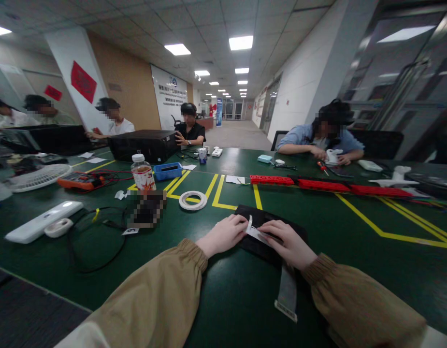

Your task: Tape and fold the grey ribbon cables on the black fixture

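Over a flat black panel (299,230) on the green table, both hands work close together. My left hand (225,235) has its fingers closed in a pinch at the left end of a white strip (257,234), where a small tab stands up. On the strip's right part, the fingers of my right hand (286,241) are bent and pressed down. A flat grey ribbon cable (287,290) comes out below my right hand and lies towards me on the table. Whether the strip and the cable are one piece is hidden by the right hand.
A roll of white tape (193,207) lies beyond my left hand. Further left are a drink bottle (142,173), a blue tray (167,177), an orange multimeter (78,180) and a black cable (96,268). Red strips (323,185) lie across the right. Several people sit around the table.
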The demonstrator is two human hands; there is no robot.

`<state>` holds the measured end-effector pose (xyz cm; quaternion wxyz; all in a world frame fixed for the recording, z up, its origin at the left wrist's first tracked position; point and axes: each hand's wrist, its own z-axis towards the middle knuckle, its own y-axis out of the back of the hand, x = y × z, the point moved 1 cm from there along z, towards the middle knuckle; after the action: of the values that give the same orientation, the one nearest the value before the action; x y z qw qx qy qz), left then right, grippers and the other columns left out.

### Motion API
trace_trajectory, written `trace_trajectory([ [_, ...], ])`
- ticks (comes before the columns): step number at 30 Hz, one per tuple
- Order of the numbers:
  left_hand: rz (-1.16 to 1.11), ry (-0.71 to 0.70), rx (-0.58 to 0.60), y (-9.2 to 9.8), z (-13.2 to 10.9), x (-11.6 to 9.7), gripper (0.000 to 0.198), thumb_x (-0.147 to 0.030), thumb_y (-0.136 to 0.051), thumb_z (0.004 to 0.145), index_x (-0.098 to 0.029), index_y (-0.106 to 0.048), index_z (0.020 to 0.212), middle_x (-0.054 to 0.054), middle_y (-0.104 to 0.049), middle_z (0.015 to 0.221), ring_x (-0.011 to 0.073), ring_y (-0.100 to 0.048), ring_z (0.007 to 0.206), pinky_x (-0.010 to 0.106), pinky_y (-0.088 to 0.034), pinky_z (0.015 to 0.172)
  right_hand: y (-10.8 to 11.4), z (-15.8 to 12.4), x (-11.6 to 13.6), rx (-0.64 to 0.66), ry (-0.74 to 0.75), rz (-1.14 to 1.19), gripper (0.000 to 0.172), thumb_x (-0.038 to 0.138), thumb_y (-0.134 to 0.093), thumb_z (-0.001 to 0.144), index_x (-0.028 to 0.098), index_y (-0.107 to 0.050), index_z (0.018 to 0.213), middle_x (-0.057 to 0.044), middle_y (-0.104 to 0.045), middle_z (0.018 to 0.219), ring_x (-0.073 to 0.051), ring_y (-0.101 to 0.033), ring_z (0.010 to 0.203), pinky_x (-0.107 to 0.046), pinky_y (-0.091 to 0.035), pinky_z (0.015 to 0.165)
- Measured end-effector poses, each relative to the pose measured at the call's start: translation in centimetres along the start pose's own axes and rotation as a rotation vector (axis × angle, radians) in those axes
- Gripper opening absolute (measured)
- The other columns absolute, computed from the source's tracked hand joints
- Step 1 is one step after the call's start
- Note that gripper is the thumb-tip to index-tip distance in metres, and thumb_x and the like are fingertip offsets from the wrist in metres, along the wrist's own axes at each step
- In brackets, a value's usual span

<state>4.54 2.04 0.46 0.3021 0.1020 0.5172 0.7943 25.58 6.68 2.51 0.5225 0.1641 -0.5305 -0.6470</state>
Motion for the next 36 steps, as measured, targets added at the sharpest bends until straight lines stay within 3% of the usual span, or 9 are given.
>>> trace_trajectory([
  [8, -0.010, 0.009, -0.001, 0.0, 0.1, 0.1, 0.028, -0.026, -0.040, 0.093, -0.019, -0.049, 0.119, 0.007, -0.053, 0.114, 0.0192, -0.050, 0.104, 0.033, -0.045, 0.091, -1.3, 1.6, -1.0, 0.016, 0.068, -0.076, 0.029, 0.028, -0.048, 0.089, 0.022, -0.058, 0.115, -0.006, -0.056, 0.121, -0.021, -0.048, 0.113, -0.042, -0.038, 0.097],
  [16, -0.019, 0.025, -0.004, -0.2, 0.0, 0.1, 0.027, -0.025, -0.042, 0.093, -0.018, -0.050, 0.117, 0.007, -0.053, 0.114, 0.0187, -0.049, 0.103, 0.032, -0.044, 0.091, -1.8, 1.9, -2.0, 0.089, -0.016, -0.205, 0.037, 0.035, -0.044, 0.092, 0.022, -0.053, 0.125, -0.005, -0.049, 0.132, -0.023, -0.040, 0.122, -0.044, -0.030, 0.104],
  [24, -0.013, 0.024, -0.001, -0.1, -0.1, 0.0, 0.035, -0.026, -0.040, 0.094, -0.022, -0.042, 0.129, 0.007, -0.052, 0.117, 0.0189, -0.049, 0.104, 0.034, -0.044, 0.091, -2.0, 2.2, -1.9, 0.077, -0.107, -0.324, 0.038, 0.036, -0.042, 0.092, 0.023, -0.052, 0.126, -0.004, -0.047, 0.134, -0.022, -0.039, 0.122, -0.043, -0.032, 0.101],
  [36, 0.015, -0.015, 0.027, 0.6, -0.2, -0.4, 0.029, -0.032, -0.039, 0.094, -0.022, -0.053, 0.118, 0.007, -0.052, 0.110, 0.0191, -0.050, 0.100, 0.033, -0.043, 0.087, -2.4, 2.2, -1.7, 0.043, -0.141, -0.343, 0.039, 0.037, -0.044, 0.091, 0.024, -0.051, 0.127, -0.004, -0.046, 0.134, -0.022, -0.038, 0.122, -0.041, -0.032, 0.101],
])
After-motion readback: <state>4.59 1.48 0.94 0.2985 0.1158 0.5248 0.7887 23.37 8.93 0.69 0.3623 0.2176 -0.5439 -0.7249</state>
